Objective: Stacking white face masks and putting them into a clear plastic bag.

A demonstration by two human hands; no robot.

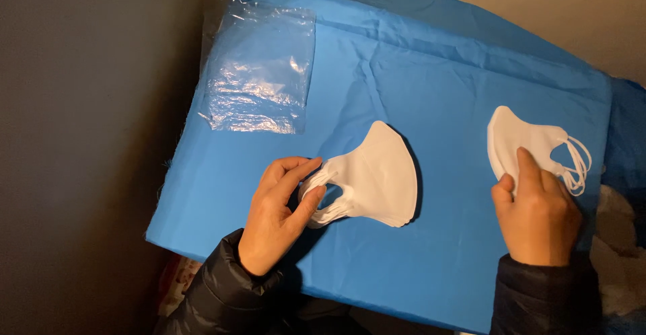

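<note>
Head view shows me two stacks of white folded fabric face masks on one blue cloth-covered table (pixel 431 72), how many masks in each I cannot tell. My left hand (pixel 276 217) pinches the ear loops of the middle stack of white masks (pixel 377 177), fingers closed on them. My right hand (pixel 538 214) presses fingertips on the right stack of white masks (pixel 515 140); one clear plastic bag (pixel 259 69) lies well apart at the cloth's far left corner.

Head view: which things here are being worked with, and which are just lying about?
In hand:
- left hand gripping the ear loops of a stack of white masks
- right hand pressing on a second mask stack

Lying about:
- clear plastic bag
- blue cloth underneath everything
</note>
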